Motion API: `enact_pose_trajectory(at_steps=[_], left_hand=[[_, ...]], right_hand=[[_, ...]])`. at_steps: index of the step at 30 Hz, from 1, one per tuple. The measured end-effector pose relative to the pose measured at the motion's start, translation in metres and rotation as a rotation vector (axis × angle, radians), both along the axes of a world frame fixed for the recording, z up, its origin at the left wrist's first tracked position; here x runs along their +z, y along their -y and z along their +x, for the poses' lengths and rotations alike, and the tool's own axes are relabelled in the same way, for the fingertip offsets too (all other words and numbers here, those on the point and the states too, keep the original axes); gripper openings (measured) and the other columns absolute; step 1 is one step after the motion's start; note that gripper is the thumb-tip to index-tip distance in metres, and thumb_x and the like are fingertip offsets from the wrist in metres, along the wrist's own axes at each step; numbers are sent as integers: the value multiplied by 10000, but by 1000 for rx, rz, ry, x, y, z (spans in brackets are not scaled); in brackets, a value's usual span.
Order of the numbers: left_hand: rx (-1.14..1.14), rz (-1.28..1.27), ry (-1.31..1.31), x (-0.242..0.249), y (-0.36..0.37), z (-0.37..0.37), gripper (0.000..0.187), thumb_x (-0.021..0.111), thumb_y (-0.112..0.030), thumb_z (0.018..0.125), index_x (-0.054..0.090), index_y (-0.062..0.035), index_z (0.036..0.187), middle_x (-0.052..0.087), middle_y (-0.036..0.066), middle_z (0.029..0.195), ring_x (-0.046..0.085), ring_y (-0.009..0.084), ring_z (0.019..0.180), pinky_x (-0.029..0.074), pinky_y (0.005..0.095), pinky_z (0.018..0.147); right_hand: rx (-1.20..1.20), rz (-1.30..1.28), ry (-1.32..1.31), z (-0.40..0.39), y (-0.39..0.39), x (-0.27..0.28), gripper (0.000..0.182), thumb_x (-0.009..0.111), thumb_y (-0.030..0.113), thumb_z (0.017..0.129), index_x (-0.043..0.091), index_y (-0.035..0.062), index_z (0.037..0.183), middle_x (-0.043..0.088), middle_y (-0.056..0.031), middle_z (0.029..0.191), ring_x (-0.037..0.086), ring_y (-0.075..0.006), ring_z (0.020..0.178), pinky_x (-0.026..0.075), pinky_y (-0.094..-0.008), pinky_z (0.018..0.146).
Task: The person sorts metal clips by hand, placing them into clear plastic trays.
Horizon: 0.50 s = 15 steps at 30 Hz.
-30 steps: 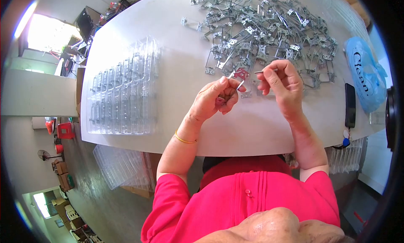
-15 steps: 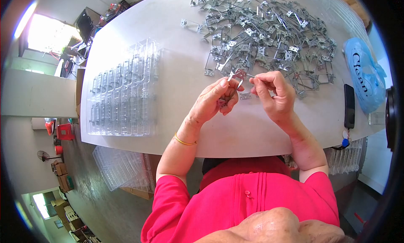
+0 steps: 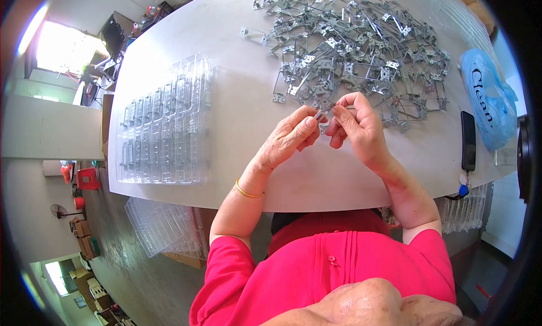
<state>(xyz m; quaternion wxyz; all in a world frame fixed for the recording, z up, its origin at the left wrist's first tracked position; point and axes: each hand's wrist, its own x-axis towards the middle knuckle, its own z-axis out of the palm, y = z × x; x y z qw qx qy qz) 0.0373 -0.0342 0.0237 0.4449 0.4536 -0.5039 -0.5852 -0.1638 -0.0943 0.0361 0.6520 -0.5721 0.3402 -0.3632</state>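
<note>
My left hand (image 3: 289,137), a gold bangle on its wrist, is closed on a small metal bracket (image 3: 320,115). Much of that part is covered by the fingers. My right hand (image 3: 359,128) pinches at the bracket's far side, thumb and forefinger together, almost meeting the left fingertips. Just beyond both hands spreads a tangled heap of metal brackets (image 3: 361,49) with thin rods and punched plates. On the left of the table lies a clear plastic tray (image 3: 208,100) holding rows of similar metal parts.
A blue plastic bag (image 3: 486,94) marked "Clean" and a black phone (image 3: 468,141) with a key fob (image 3: 463,189) lie along the right side of the white table (image 3: 248,190). Below its left edge are more clear trays (image 3: 158,224) on a cardboard box.
My hands have come closer together. The bracket has turned and is now more hidden between the fingers, and the right fingertips have moved left onto it.
</note>
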Motion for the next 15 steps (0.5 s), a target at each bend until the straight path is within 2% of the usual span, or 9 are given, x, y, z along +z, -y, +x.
enact_pose_trajectory(at_steps=[1,4,8,10,15], left_hand=[[-2,19,-31,0,0,0,522,485,-486,1075,598,13,1177,488,-17,712,397,63,608,315,230,554],[-33,8,-59,1,2,3,558,487,-515,1065,603,22,1167,480,-14,697,385,65,590,299,233,543],[-41,31,-44,4,1,8,577,488,-524,1058,608,33,1153,476,-9,685,376,66,576,286,235,536],[-54,63,-75,3,1,10,590,507,-527,1046,612,45,1140,476,-5,686,377,68,579,284,236,536],[-130,86,-77,4,-1,10,612,527,-541,1029,622,54,1139,473,-7,689,380,69,590,291,244,540]], right_hand=[[28,70,33,0,1,2,254,537,252,1089,506,22,1192,674,-91,776,631,-122,571,503,-251,524],[115,222,47,-4,7,8,295,556,273,1080,520,29,1241,667,-90,767,638,-138,571,504,-257,522],[248,315,63,-9,15,9,305,545,293,1083,542,38,1250,665,-79,765,628,-132,570,496,-251,516],[216,368,191,-10,17,7,237,550,272,1079,606,50,1141,666,-60,760,605,-115,561,486,-241,517],[260,338,155,-15,26,-2,225,565,273,1073,645,65,1040,622,-23,723,526,-78,544,401,-230,481]])
